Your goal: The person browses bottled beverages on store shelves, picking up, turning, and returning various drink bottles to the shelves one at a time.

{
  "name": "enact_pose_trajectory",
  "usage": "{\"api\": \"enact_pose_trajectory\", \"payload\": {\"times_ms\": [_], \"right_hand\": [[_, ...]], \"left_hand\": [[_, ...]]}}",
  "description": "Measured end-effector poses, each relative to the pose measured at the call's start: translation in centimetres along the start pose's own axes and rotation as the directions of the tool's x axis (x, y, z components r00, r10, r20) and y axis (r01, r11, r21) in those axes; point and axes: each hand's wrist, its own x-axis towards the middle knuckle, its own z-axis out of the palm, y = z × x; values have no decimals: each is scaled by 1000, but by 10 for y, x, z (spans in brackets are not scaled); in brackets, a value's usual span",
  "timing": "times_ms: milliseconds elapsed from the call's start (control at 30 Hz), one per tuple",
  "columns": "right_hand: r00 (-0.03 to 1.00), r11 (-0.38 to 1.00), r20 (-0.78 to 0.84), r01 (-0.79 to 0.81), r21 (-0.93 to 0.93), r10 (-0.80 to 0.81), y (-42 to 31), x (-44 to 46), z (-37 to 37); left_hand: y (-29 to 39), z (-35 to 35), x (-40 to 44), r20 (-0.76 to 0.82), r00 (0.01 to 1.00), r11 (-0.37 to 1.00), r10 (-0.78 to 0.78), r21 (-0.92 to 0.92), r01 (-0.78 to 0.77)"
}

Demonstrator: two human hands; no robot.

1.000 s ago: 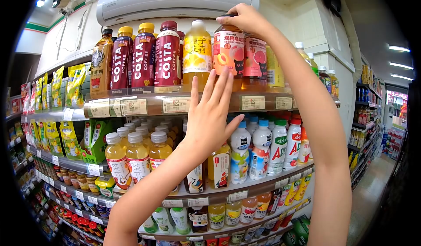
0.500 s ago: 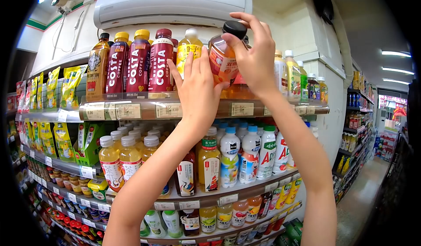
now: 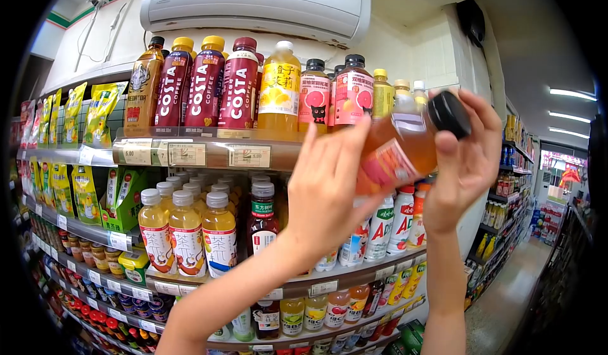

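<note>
A drink bottle (image 3: 398, 153) with amber liquid, a pink label and a black cap is tilted in front of the shelves, cap end up to the right. My right hand (image 3: 467, 158) grips it near the cap, thumb on the near side. My left hand (image 3: 329, 187) is at its lower end, fingers along the side and thumb beneath. Both hands are slightly blurred. Behind, on the top shelf, stand similar black-capped bottles (image 3: 353, 95) with pink labels and a yellow orange-drink bottle (image 3: 279, 89).
The top shelf's price rail (image 3: 215, 153) runs behind my left hand. Dark red coffee bottles (image 3: 204, 86) stand to its left. Tea bottles (image 3: 220, 238) and white drink bottles (image 3: 380, 234) fill the shelf below. An air conditioner (image 3: 253, 6) hangs above; an aisle (image 3: 506, 285) lies right.
The bottle has come off the top shelf, down and to the right, and tilted further over. Both hands moved with it. The similar bottles behind are now uncovered.
</note>
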Motion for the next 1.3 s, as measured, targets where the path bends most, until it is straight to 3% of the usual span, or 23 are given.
{"api": "enact_pose_trajectory", "payload": {"times_ms": [133,200,333,467,567,667,733,800,867,1000,1300], "right_hand": [[944,937,90,-325,124,316,-35,-19,-11],[879,882,165,-464,83,447,-45,-30,-17],[795,831,268,-555,-43,545,-54,-50,-22],[742,813,340,-558,-167,578,-54,-70,-15],[655,732,337,-651,-201,676,-54,-94,-11],[589,675,355,-709,-205,726,-52,-124,-12],[501,558,356,-827,-72,788,-61,-141,-16],[434,446,335,-894,47,836,-73,-164,-25],[286,301,357,-953,13,889,-99,-177,-37],[171,215,394,-974,-70,903,-138,-210,-44],[140,100,319,-985,137,937,-167,-251,-26]], "left_hand": [[28,-5,-35,69,986,971,-155,-174,165],[42,-17,-48,188,951,948,-246,-158,276],[55,-31,-78,331,869,860,-368,-235,453],[60,-35,-107,467,679,559,-566,-388,733],[62,-41,-128,550,550,348,-629,-433,831],[61,-48,-150,640,425,118,-640,-465,878],[66,-56,-152,711,295,-107,-638,-461,881],[65,-58,-161,696,282,-132,-660,-477,869],[62,-62,-169,685,272,-149,-676,-489,860],[60,-68,-173,694,221,-209,-685,-478,853],[66,-69,-187,698,148,-259,-701,-442,859]]}}
